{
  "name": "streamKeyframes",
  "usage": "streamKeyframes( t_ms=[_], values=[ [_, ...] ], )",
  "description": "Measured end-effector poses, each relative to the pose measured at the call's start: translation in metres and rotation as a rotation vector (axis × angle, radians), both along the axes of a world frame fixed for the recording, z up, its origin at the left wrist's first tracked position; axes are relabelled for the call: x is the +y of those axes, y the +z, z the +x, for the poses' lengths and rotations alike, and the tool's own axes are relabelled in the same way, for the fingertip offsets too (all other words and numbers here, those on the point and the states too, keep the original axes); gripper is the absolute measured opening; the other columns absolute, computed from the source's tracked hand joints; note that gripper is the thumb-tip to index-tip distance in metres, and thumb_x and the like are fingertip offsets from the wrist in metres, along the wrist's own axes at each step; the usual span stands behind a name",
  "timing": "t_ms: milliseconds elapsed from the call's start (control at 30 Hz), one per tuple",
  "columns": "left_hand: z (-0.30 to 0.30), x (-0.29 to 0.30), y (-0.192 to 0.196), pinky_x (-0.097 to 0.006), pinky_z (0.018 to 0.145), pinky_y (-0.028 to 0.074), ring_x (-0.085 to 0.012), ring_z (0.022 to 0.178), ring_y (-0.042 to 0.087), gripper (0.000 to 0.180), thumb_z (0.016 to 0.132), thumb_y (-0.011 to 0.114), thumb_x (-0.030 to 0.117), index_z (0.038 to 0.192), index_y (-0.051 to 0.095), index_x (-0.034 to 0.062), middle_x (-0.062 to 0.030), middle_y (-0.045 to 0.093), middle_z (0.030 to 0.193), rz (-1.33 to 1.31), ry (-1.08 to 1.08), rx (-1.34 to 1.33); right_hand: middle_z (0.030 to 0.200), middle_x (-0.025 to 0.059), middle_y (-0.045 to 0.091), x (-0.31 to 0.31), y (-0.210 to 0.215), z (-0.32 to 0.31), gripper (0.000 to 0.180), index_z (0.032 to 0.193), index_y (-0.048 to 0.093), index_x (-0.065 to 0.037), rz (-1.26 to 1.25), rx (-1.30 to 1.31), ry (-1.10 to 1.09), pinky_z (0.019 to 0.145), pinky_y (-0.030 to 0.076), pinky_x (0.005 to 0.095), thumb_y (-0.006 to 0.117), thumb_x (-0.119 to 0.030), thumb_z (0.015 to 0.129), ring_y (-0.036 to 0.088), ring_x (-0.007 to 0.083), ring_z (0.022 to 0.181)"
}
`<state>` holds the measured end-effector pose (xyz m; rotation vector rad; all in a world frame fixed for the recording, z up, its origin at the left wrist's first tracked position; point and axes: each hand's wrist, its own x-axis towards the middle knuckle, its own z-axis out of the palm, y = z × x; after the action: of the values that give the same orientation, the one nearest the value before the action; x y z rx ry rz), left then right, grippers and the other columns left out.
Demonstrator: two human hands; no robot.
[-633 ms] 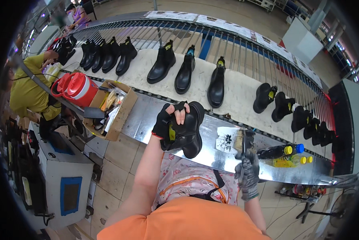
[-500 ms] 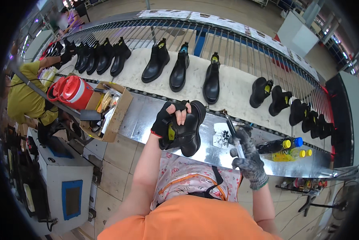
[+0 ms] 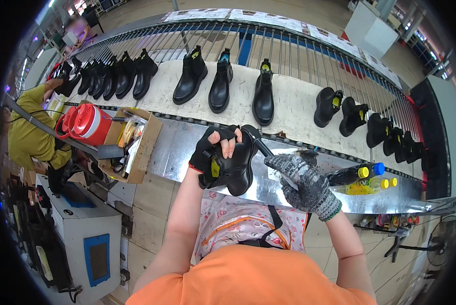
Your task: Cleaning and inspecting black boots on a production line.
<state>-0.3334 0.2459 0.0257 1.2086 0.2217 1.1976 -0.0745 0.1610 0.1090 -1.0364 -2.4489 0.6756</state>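
A black ankle boot (image 3: 238, 170) with a lime lining is tipped on its side above the metal ledge. My left hand (image 3: 217, 147), in a black fingerless glove, is closed around it, the bare fingertips pressing on its upper. My right hand (image 3: 307, 184), in a grey knitted glove, grips a slim pen-like tool (image 3: 263, 148) with a black front part. The tool's front end is at the edge of the boot's sole near the toe; whether it touches I cannot tell. Its exact kind is not clear, as the fingers cover most of it.
Several black boots (image 3: 263, 99) stand on a pale conveyor belt (image 3: 299, 104) beyond the metal ledge (image 3: 174, 147). Left are a cardboard box (image 3: 143, 147) of tools and a red-and-white jug (image 3: 93, 122). Capped bottles (image 3: 347, 174) lie right. A co-worker in yellow (image 3: 32, 124) is far left.
My right hand has moved left and a little up, bringing the tool from over the ledge to the boot's sole edge. The boots on the belt have shifted slightly left in view.
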Motion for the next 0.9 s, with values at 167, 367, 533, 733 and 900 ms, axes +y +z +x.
streamKeyframes(
  t_ms=[167, 367, 533, 733, 900],
  values=[
    [0.0, -0.001, -0.002, -0.031, 0.085, 0.034, -0.0215, 0.084, 0.044, 0.065, 0.088, 0.042, 0.053, 0.044, 0.052, 0.0065, -0.0059, 0.049, 0.05, -0.008, -0.016, 0.002, 0.116, 0.0207, 0.053, 0.002, 0.003, -0.003, 0.064, 0.134, 0.043, -0.011, -0.025, -0.023, 0.019, 0.093, 0.043, 0.0395, 0.053, 0.0, 0.071, 0.052, 0.0366, 0.107],
    [0.003, -0.005, 0.001, -0.032, 0.084, 0.035, -0.0221, 0.085, 0.045, 0.063, 0.088, 0.045, 0.051, 0.045, 0.051, 0.0052, -0.007, 0.049, 0.051, -0.056, 0.004, -0.037, 0.109, 0.016, 0.059, 0.005, 0.008, -0.007, 0.048, 0.124, 0.054, -0.011, -0.041, 0.095, -0.022, 0.088, 0.045, 0.0382, 0.057, -0.009, 0.076, 0.057, 0.0318, 0.1],
    [-0.007, -0.004, -0.004, -0.03, 0.081, 0.036, -0.0235, 0.086, 0.046, 0.063, 0.088, 0.047, 0.051, 0.046, 0.049, 0.0039, -0.0081, 0.048, 0.053, -0.13, 0.022, -0.129, 0.106, 0.0123, 0.063, 0.007, 0.009, -0.013, 0.04, 0.116, 0.06, -0.011, -0.229, 0.208, -0.082, 0.084, 0.047, 0.0354, 0.056, -0.01, 0.076, 0.06, 0.025, 0.093],
    [-0.03, 0.005, -0.02, -0.029, 0.086, 0.033, -0.023, 0.091, 0.043, 0.065, 0.09, 0.043, 0.054, 0.046, 0.045, 0.0069, -0.0065, 0.045, 0.053, -0.198, 0.093, -0.218, 0.111, 0.014, 0.06, 0.013, -0.044, -0.032, 0.039, 0.115, 0.059, -0.008, -0.081, 0.281, -0.048, 0.093, 0.042, 0.0388, 0.052, -0.026, 0.081, 0.056, 0.0315, 0.106],
    [-0.045, 0.009, -0.036, -0.031, 0.092, 0.03, -0.0227, 0.091, 0.041, 0.064, 0.093, 0.038, 0.052, 0.047, 0.044, 0.0079, -0.0057, 0.044, 0.056, -0.262, 0.136, -0.403, 0.112, 0.0169, 0.058, 0.014, -0.074, -0.051, 0.048, 0.114, 0.058, -0.004, -0.122, 0.398, 0.012, 0.097, 0.039, 0.0398, 0.041, -0.041, 0.089, 0.054, 0.0328, 0.108]
  ],
)
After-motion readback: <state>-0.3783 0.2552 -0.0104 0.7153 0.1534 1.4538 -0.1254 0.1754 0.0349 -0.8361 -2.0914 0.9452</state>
